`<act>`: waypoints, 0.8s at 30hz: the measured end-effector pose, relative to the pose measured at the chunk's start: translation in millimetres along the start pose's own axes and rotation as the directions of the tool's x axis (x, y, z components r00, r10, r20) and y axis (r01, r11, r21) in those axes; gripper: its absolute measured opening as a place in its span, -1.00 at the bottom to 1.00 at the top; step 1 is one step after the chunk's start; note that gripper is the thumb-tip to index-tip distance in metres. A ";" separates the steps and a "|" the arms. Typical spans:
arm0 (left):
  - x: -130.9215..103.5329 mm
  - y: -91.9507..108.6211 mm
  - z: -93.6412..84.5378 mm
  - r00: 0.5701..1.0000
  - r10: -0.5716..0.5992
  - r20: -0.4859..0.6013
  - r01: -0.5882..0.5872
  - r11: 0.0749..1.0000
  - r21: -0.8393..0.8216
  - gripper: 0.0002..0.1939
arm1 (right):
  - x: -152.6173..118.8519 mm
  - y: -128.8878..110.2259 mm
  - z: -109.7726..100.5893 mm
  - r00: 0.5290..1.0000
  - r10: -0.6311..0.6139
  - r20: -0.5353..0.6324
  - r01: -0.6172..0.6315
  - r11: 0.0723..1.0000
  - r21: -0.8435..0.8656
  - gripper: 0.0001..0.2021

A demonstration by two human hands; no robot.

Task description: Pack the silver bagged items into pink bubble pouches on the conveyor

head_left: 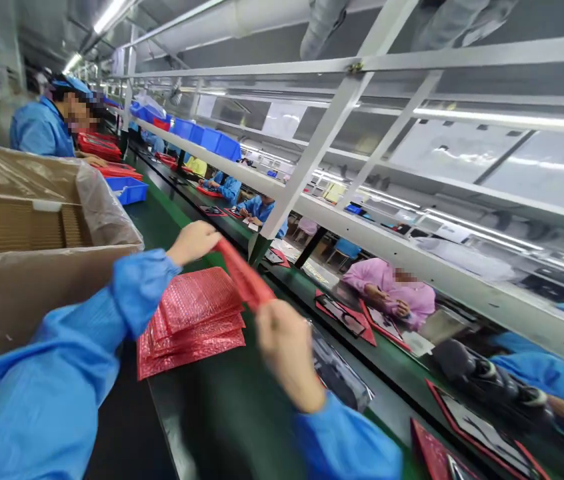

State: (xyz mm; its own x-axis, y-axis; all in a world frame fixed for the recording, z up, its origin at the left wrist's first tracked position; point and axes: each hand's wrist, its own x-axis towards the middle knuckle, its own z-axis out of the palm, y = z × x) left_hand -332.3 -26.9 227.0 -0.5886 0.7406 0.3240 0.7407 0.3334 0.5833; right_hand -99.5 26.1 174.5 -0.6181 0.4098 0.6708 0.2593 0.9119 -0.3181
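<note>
A red bubble-wrap bag (pixel 245 273) is stretched between my two hands above the green bench. My left hand (pixel 195 243) pinches its far upper end, and my right hand (pixel 289 350), blurred by motion, grips its nearer end. Below and left of the held bag lies a stack of red bubble-wrap bags (pixel 197 310), loosely layered. Just beyond my right hand, a dark item in clear plastic (pixel 339 367) rests near the bench's far side.
An open carton (pixel 52 263) with a plastic liner and brown dividers stands at the left. Behind it sits a blue bin (pixel 127 190). A conveyor (pixel 387 363) carries red pads with dark panels. A white frame (pixel 307 163) rises beyond; several people sit along the line.
</note>
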 end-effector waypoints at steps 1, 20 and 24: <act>-10.8 -23.1 6.1 0.998 -0.064 -0.021 0.065 0.995 0.070 -0.64 | -10.5 -6.1 32.0 0.989 -0.126 0.077 0.125 0.992 0.012 -0.70; 82.0 -85.9 175.1 0.931 -0.079 0.355 -0.017 0.966 0.259 -0.29 | -71.9 14.1 176.4 0.584 0.759 0.287 -0.811 0.552 0.193 -0.32; 76.7 -88.7 177.8 0.913 -0.024 0.406 -0.101 0.953 0.285 -0.33 | -30.3 11.5 164.3 0.478 0.803 0.357 -0.876 0.467 0.123 -0.39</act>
State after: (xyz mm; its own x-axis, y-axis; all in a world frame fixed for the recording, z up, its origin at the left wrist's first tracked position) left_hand -385.5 104.0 67.7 -0.4239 0.9055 -0.0210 0.8580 0.4089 0.3109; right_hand -199.7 20.4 40.4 -0.3523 0.9196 -0.1739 0.5710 0.0639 -0.8185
